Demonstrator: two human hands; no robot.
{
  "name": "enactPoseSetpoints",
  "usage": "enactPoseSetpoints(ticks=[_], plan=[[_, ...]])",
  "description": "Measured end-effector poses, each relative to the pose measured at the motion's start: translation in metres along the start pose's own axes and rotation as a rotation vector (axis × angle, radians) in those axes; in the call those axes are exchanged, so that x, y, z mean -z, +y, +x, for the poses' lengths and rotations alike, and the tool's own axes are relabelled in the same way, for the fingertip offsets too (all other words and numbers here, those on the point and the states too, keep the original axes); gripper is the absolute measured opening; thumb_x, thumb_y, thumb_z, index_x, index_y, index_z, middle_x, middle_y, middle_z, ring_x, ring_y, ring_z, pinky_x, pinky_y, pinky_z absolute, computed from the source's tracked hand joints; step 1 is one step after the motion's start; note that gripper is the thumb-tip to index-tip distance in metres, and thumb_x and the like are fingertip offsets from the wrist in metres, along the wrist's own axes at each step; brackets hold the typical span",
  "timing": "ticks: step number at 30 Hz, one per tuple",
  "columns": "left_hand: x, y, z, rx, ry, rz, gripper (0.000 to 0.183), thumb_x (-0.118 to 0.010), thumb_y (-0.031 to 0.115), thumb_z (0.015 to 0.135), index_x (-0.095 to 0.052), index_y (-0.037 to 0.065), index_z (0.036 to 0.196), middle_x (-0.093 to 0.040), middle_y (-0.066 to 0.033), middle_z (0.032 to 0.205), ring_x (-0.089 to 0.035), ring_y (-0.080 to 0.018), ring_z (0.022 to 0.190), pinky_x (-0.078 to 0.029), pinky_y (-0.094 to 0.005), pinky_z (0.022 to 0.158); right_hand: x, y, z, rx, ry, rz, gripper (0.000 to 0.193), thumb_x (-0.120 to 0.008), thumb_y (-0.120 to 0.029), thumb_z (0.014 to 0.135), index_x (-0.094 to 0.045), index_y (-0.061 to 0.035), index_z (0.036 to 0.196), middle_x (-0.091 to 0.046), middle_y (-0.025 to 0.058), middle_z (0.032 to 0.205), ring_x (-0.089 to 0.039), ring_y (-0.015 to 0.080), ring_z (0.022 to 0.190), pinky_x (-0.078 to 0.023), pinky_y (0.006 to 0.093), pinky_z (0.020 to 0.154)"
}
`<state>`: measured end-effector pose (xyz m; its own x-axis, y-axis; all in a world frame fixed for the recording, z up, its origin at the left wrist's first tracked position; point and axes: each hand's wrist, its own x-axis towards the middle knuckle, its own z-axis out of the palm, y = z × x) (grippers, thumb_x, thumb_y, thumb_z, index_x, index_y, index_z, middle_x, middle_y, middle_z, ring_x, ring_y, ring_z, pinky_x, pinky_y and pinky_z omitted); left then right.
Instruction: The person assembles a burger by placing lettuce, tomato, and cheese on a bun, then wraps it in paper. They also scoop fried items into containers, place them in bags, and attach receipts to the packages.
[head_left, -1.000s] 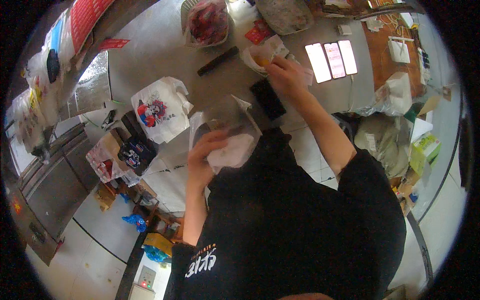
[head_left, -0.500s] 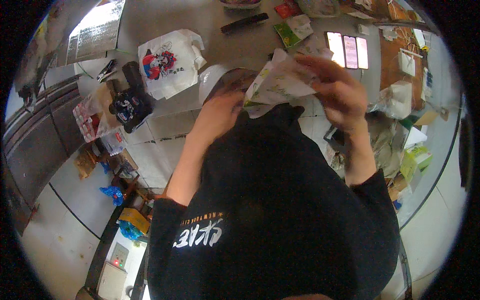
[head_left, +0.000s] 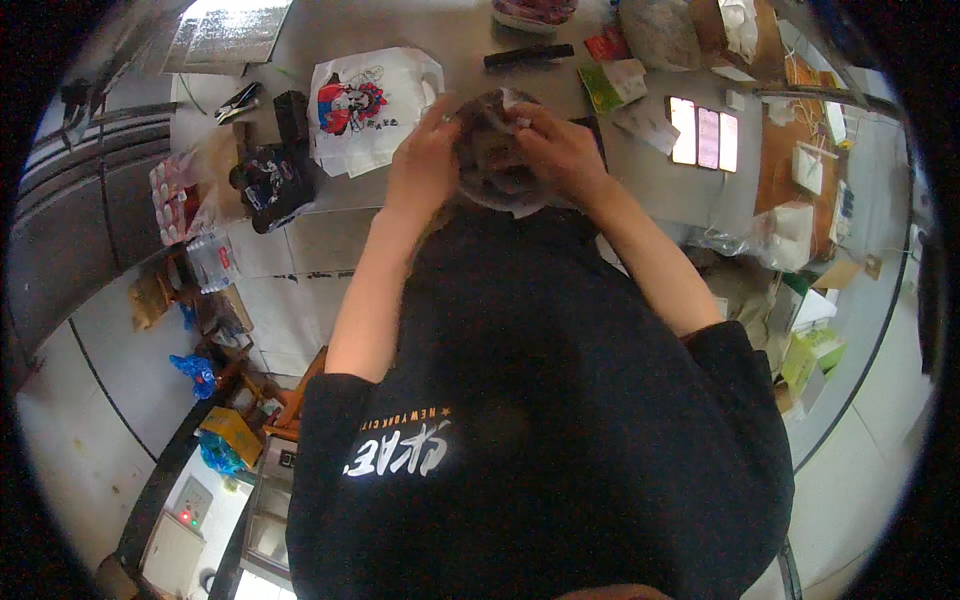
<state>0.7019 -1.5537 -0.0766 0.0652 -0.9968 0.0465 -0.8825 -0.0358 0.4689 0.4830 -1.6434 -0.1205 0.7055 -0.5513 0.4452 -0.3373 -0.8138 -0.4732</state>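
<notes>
A round, dark bowl-like container (head_left: pixel 495 180), with a shiny see-through surface over it, sits between my hands close to my chest. My left hand (head_left: pixel 428 155) curls round its left side, fingers closed at the rim. Over the upper right of the bowl, my right hand (head_left: pixel 562 150) is bent into a pinch. A small whitish bit shows at those fingertips, too blurred to name. To the left lies a white bag (head_left: pixel 375 140) with a red, blue and black printed figure. A pale paper piece (head_left: pixel 645 128) rests beyond my right hand.
Three lit phones (head_left: pixel 708 138) lie to the right. Farther back are a black bar (head_left: pixel 528 57), a green-and-white packet (head_left: pixel 610 85) and a tub of reddish contents (head_left: pixel 535 14). At left are a black bag (head_left: pixel 272 185) and a stapler-like tool (head_left: pixel 238 103).
The white paper with green print no longer shows between my hands. My right hand has come left and in over the bowl, which is now in fuller view. The view has shifted slightly.
</notes>
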Motion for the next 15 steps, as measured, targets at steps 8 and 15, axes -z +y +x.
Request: enactPoseSetpoints(ticks=[8,15], plan=[[-0.023,-0.008,-0.002,-0.046,0.075,-0.265,0.05,-0.052,-0.006,0.087,-0.069,0.009,0.132,-0.064,-0.0097,0.145,-0.065,-0.0354,0.124,-0.055,-0.0457,0.103,-0.004,-0.007,0.016,-0.2,-0.492,0.092,0.035,-0.074,-0.017,0.087,-0.06,-0.0055,0.117,-0.069,0.0203,0.113,-0.07,0.0412,0.099,-0.059,0.0499,0.082],[-0.026,-0.015,-0.017,0.004,0.083,-0.362,0.058,-0.052,-0.008,0.082,-0.068,0.01,0.135,-0.064,-0.0115,0.144,-0.062,-0.0341,0.13,-0.052,-0.0438,0.109,0.007,-0.013,0.042,-0.22,-0.501,0.143,0.044,-0.08,-0.023,0.084,-0.064,-0.0049,0.121,-0.072,0.0185,0.112,-0.069,0.041,0.103,-0.056,0.0493,0.087]])
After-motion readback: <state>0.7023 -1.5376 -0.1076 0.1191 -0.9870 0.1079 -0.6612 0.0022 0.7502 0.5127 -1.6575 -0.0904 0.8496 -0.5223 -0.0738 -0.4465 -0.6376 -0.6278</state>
